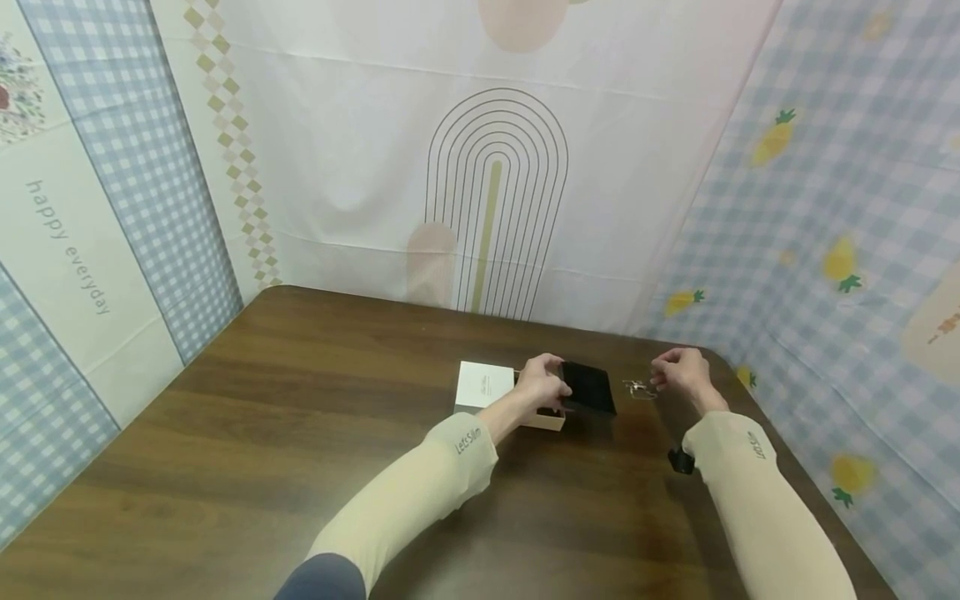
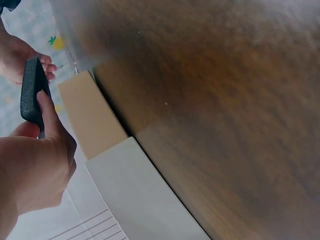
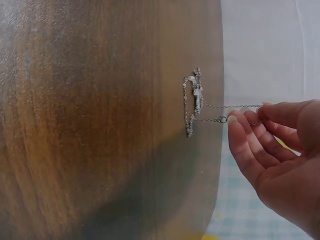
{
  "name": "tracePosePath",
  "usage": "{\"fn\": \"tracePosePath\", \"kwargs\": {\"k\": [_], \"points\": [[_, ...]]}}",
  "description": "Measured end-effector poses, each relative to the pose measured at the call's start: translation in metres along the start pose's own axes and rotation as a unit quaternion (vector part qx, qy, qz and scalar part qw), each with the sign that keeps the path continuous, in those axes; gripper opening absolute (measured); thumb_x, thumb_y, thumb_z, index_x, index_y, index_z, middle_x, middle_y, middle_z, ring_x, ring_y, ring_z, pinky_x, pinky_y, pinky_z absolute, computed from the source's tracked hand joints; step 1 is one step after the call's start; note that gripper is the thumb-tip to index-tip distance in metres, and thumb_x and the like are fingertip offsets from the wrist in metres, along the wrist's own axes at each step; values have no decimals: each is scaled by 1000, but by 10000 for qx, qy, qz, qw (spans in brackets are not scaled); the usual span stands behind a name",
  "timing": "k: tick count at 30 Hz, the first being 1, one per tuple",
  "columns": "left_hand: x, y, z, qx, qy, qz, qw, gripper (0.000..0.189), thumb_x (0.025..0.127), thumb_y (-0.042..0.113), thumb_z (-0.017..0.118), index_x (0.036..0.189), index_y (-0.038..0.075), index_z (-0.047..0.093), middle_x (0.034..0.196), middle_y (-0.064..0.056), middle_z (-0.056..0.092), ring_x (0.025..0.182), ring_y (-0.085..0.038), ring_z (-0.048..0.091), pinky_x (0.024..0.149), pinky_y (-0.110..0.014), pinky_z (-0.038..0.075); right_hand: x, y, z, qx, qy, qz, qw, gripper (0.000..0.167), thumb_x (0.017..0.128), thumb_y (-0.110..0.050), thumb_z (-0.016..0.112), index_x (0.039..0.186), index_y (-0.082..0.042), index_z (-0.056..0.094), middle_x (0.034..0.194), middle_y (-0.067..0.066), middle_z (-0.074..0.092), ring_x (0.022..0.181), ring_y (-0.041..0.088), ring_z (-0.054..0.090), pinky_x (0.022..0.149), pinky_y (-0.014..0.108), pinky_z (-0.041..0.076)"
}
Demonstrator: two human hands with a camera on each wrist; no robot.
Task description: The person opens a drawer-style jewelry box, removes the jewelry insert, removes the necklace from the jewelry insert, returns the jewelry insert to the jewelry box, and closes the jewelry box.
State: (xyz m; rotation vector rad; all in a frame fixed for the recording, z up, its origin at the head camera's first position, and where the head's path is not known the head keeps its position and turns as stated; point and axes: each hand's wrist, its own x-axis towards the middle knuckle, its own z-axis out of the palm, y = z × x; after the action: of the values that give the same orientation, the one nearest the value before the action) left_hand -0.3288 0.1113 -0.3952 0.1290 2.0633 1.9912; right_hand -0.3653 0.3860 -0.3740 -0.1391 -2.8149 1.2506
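My left hand [image 1: 542, 382] pinches a black foam pad [image 1: 588, 387] by its near edge, thumb on one face. In the left wrist view the pad [image 2: 30, 95] is tilted up off the table, beside a tan open box [image 2: 92, 117]. To the right, my right hand [image 1: 682, 371] pinches part of a silver chain necklace [image 3: 197, 95] between thumb and fingers. Two strands run from the fingers down to the heap of chain on the table, and a small clasp [image 3: 223, 119] shows near the fingertips.
A white box lid [image 1: 483, 383] with small print adjoins the tan box at its left. Brown wooden table [image 1: 337, 367] surrounds these things. Patterned cloths [image 1: 352, 167] hang behind and along both sides; the right table edge runs close by my right arm.
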Motion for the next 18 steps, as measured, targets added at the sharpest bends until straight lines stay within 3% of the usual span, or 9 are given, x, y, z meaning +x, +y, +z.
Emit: {"fn": "tracePosePath", "kwargs": {"k": [18], "points": [[-2,3,-2,82,1,-47,10000,52,85,-5,65,134,10,52,89,-11,63,70,-23,69,72,-34,60,4,21,5,-59,82,133,9999,31,95,-8,54,111,18,60,75,16,73,62,14,71,62,31,60]]}}
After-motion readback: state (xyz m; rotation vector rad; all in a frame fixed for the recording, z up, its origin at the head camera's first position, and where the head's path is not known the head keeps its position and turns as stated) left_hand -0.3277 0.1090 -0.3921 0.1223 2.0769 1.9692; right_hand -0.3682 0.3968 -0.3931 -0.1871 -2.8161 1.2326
